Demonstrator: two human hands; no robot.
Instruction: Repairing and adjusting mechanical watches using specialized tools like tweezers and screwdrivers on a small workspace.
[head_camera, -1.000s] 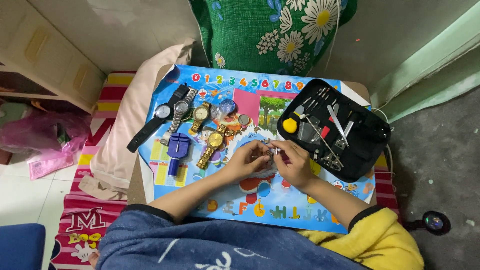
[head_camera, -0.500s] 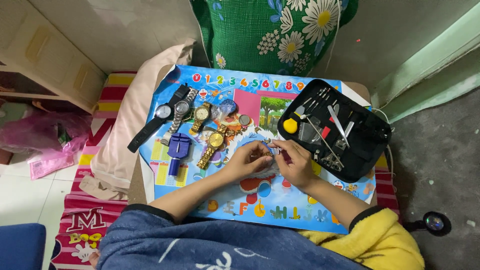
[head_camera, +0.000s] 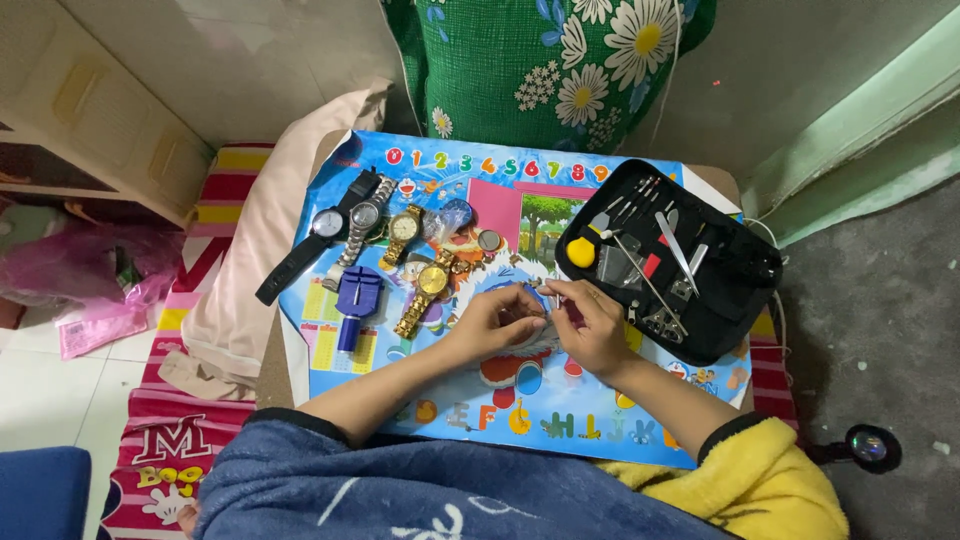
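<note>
1. Head view, hands: the left hand (head_camera: 492, 322) and right hand (head_camera: 590, 322) meet over a bright picture mat (head_camera: 560, 420); their fingertips pinch a small silver piece (head_camera: 545, 292) between them; what it is I cannot tell.
2. Handling: it looks light, hard, slippery and easily dropped; best held by its edges.
3. Surroundings: wristwatches (head_camera: 405, 228) and a blue tool (head_camera: 356, 300) lie to the left; an open black tool case (head_camera: 740, 270) lies just right.

Both hands meet over the colourful play mat (head_camera: 520, 420): the left hand (head_camera: 492, 322) and right hand (head_camera: 592, 325) pinch a small metal part (head_camera: 543, 293) between their fingertips. Left of the hands lie a gold watch (head_camera: 430, 285) and a blue tool (head_camera: 356, 300); right of them sits a black tool case (head_camera: 735, 285).
</note>
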